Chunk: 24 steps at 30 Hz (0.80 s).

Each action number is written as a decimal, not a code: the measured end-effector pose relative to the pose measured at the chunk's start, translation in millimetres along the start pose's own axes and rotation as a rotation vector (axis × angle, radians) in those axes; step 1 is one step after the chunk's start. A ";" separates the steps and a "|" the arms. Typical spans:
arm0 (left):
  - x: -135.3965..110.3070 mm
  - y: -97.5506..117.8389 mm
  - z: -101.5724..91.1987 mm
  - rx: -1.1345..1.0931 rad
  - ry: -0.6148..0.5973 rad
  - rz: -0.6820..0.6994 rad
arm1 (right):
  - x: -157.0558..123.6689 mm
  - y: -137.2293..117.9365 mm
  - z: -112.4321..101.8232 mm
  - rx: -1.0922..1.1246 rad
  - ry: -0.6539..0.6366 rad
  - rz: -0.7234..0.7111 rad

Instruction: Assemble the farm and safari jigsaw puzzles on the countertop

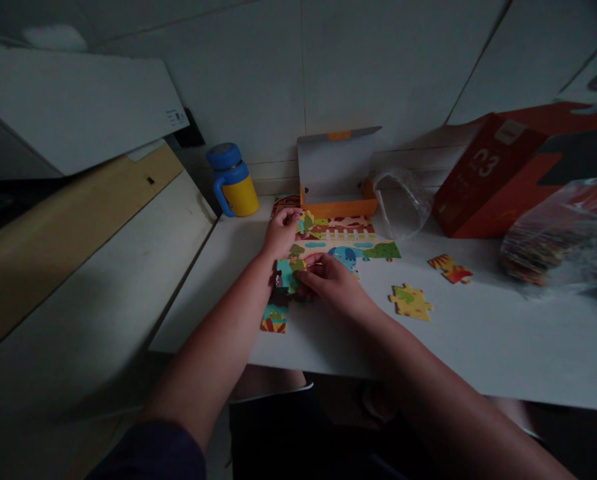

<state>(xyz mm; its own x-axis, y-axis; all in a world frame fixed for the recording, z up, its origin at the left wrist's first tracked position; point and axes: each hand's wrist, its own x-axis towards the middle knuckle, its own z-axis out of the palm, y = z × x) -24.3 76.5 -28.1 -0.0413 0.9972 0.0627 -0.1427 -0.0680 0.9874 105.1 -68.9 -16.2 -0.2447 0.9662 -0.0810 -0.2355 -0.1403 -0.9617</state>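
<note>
My left hand [281, 233] is closed at the fingertips on a small yellow and green jigsaw puzzle piece [306, 221], held over the upper part of a partly joined puzzle [346, 235]. Lower down, my right hand [334, 281] pinches a teal and green puzzle piece [296, 266] at the puzzle's left side. Its fingers hide part of the picture, so I cannot tell whether that piece lies flat. A column of joined pieces runs down to an end piece [274, 319]. To the right, a yellow piece [411, 302] and an orange striped piece [451, 268] lie loose.
An open orange box [338, 209] stands behind the puzzle, beside crumpled clear plastic [403, 203]. A blue and yellow mug [233, 183] is at back left. A red box [493, 177] and a plastic bag of pieces [563, 240] sit right. Leaning boards [93, 247] border the left.
</note>
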 end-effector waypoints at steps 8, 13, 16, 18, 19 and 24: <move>-2.4 5.6 -1.1 -0.044 0.055 0.033 | -20.7 -5.5 -8.7 -0.191 0.004 0.030; -1.2 6.4 -0.8 -0.071 0.059 0.026 | -47.0 -6.5 -9.5 -0.423 0.088 0.078; -0.8 6.0 -1.2 -0.083 0.050 0.030 | -60.6 -5.2 -7.3 -0.422 0.100 0.145; -1.1 6.4 -1.3 -0.085 0.047 0.029 | -65.8 -3.7 -3.5 -0.416 0.096 0.185; -1.4 6.9 -1.3 -0.084 0.046 0.028 | -67.3 -3.1 -1.0 -0.426 0.090 0.204; -3.4 9.1 -0.7 -0.086 0.032 0.024 | -70.6 -3.6 12.6 -0.696 0.097 0.211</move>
<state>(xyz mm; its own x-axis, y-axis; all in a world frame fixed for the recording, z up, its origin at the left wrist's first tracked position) -26.1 72.4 -19.5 -0.0769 0.9938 0.0806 -0.2254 -0.0961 0.9695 111.4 -139.3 -3.7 -0.1268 0.9531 -0.2748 0.4670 -0.1870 -0.8642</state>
